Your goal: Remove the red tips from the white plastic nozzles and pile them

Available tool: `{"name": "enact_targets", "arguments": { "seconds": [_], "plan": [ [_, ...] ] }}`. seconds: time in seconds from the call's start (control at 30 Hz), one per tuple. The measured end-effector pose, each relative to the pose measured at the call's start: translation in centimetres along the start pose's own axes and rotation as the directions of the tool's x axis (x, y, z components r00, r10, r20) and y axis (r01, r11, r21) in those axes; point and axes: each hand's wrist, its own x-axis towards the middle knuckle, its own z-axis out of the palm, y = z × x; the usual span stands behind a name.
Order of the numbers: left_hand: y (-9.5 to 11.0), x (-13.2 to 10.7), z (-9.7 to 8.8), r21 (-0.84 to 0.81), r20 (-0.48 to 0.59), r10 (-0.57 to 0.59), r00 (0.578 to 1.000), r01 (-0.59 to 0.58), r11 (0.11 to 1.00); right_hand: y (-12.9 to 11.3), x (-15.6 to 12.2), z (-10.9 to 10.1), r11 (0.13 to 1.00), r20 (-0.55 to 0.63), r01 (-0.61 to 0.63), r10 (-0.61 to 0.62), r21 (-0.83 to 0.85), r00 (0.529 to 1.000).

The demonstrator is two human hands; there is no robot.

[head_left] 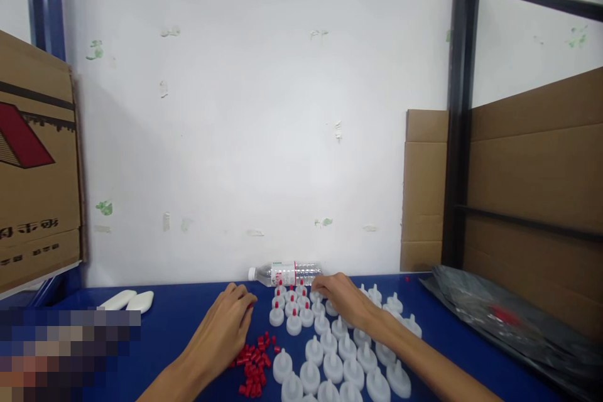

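Between the fingertips of my left hand (230, 314), which are closed together, a bit of a small red cap (251, 306) shows. My right hand (339, 294) reaches to the back of the group, its fingers closed on a white nozzle bottle (316, 296) that they partly hide. Several white nozzle bottles with red caps on their tips (293, 323) stand between my hands. Many more uncapped white nozzle bottles (333, 366) stand in front and under my right forearm. A pile of loose red caps (254, 361) lies beside my left wrist.
A clear plastic bottle (296, 273) lies on its side against the wall. Two white rounded objects (140, 302) are at the left of the blue table (179, 314). Grey plastic bags (499, 326) lie at the right. Cardboard (38, 169) stands on both sides.
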Motion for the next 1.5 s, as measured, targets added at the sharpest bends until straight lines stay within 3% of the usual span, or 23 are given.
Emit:
{"name": "enact_targets", "arguments": {
  "seconds": [0.33, 0.6, 0.73, 0.93, 1.07, 1.23, 1.3, 1.5],
  "plan": [
    [-0.1, -0.2, 0.5, 0.039, 0.086, -0.029, 0.996, 0.025, 0.999, -2.8, -0.4, -2.7, 0.999, 0.036, 0.039, -0.039, -0.001, 0.999],
    [0.6, -0.3, 0.1, 0.083, 0.152, -0.016, 0.988, 0.003, 0.997, -3.1, -0.5, -0.5, 0.998, 0.068, 0.044, -0.040, -0.052, 0.997],
    [1.0, -0.3, -0.2, 0.104, 0.156, -0.020, 0.987, 0.003, 0.995, -3.3, -0.3, -0.4, 0.997, 0.054, 0.046, -0.043, -0.054, 0.998],
    [2.3, -0.1, -1.2, 0.069, 0.127, 0.042, 0.991, -0.051, 0.996, -4.9, -0.4, -2.3, 0.993, 0.010, 0.083, -0.082, -0.084, 0.997],
    [4.1, -0.5, -1.7, -0.050, 0.048, 0.136, 0.990, -0.133, 0.990, -6.9, -0.7, -2.7, 0.971, 0.057, 0.178, -0.171, -0.158, 0.984],
    [5.3, -1.2, -1.7, -0.089, 0.049, 0.197, 0.979, -0.192, 0.977, -9.5, -1.2, -2.2, 0.865, 0.216, 0.411, -0.360, -0.288, 0.908],
    [5.4, -1.2, -1.7, -0.091, 0.052, 0.224, 0.973, -0.219, 0.971, -10.2, -1.4, -2.3, 0.822, 0.224, 0.468, -0.414, -0.324, 0.882],
    [5.0, -0.9, -1.7, -0.116, -0.050, 0.204, 0.978, -0.209, 0.971, -11.3, -2.0, -2.6, 0.919, 0.036, 0.351, -0.351, -0.180, 0.936]
  ]
}}
